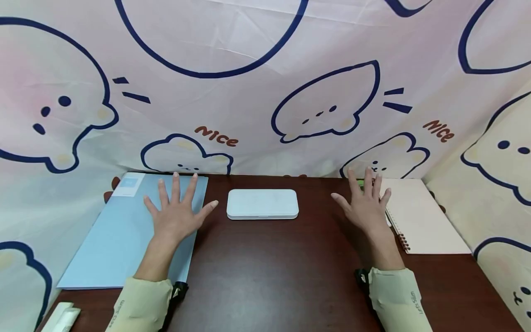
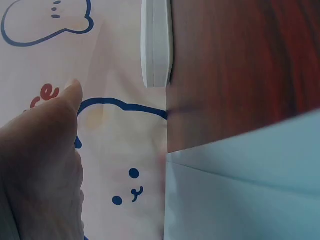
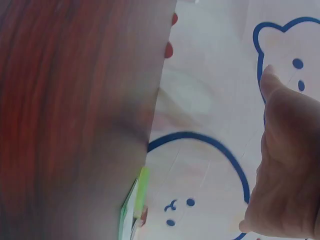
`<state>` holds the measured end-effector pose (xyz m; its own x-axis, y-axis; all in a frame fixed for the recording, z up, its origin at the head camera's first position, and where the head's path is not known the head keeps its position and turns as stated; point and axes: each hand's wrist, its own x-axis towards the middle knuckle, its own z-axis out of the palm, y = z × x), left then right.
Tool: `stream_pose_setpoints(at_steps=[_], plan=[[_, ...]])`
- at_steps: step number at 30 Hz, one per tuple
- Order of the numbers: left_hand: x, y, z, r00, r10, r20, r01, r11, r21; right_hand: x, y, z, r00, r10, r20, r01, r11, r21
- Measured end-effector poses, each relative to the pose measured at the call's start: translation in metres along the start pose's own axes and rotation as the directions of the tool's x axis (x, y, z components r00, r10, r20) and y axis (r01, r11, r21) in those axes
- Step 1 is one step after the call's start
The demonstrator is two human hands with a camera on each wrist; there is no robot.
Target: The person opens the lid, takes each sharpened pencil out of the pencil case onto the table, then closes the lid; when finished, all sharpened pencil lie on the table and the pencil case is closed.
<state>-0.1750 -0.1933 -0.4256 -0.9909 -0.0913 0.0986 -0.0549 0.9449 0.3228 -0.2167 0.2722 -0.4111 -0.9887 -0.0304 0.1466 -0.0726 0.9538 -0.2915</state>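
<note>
My left hand (image 1: 174, 216) is spread above the blue folder (image 1: 124, 244), fingers straight and apart, holding nothing. In the left wrist view the thumb side of that hand (image 2: 45, 165) shows against the patterned cloth, with the folder (image 2: 240, 200) below right. Between the hands, near the back edge, lies a closed white flat case (image 1: 262, 204). With its fingers likewise spread, my right hand (image 1: 368, 207) hovers just left of a spiral notebook (image 1: 427, 216) with a blank cream page. A small green item (image 3: 142, 187) sits by the notebook, partly hidden behind the right hand in the head view.
A dark brown wooden table (image 1: 274, 276) carries everything. Cloth (image 1: 249, 106) printed with cartoon bears closes off the back and both sides. At the front left corner lies a white wrapped packet (image 1: 62, 317). A white label (image 1: 128, 184) marks the folder's far corner.
</note>
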Motion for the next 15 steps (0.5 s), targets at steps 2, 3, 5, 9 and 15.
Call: stream_pose_setpoints(at_steps=[2,3,5,9,15], plan=[[-0.001,0.001,-0.001,1.0,0.011,0.007,-0.011,1.0,0.005,0.002,-0.007,0.003,0.999,-0.032,0.003,0.032,0.999,-0.008],[-0.001,0.002,-0.001,1.0,0.016,0.012,-0.016,1.0,0.009,0.003,-0.012,0.004,0.999,-0.052,0.007,0.052,0.999,-0.01],[-0.002,0.004,-0.001,1.0,0.027,0.015,-0.027,1.0,0.01,0.005,-0.021,0.008,0.996,-0.089,0.015,0.089,0.996,-0.022],[-0.002,0.009,0.001,0.998,0.053,0.03,-0.053,0.999,0.007,0.008,-0.04,0.015,0.988,-0.145,0.056,0.147,0.989,-0.034],[0.003,0.019,0.007,0.993,0.085,0.086,-0.085,0.996,-0.001,0.011,-0.068,0.02,0.963,-0.241,0.118,0.244,0.97,-0.012]])
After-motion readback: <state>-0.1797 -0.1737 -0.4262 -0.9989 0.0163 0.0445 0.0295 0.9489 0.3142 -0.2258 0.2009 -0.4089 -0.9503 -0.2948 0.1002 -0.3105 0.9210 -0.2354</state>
